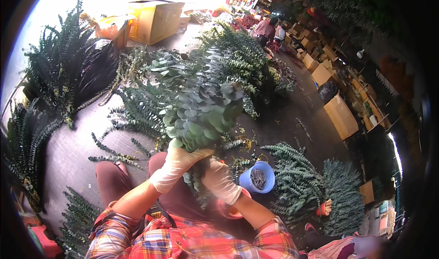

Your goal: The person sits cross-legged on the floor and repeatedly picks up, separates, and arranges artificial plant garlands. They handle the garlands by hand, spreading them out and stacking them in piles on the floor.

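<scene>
A full bunch of eucalyptus (196, 112) with round grey-green leaves stands upright in front of me. My left hand (177, 165), in a white glove, is closed around its lower part, thumb pointing across to the right. Just below and to the right, my right hand (220, 179), also gloved, is curled against the stem end. Its fingertips are partly hidden, so what they pinch cannot be made out. Beside the right hand stands a blue bucket (246, 182) holding thin grey pieces. A red container (242, 200) is partly covered by my right forearm.
Cut eucalyptus branches (137, 108) lie on the floor ahead, with more piles (292, 167) at right and left. A tied bundle (340, 190) lies at far right. Cardboard boxes (157, 23) stand at the back. Another person (334, 247) sits at lower right; others work far off.
</scene>
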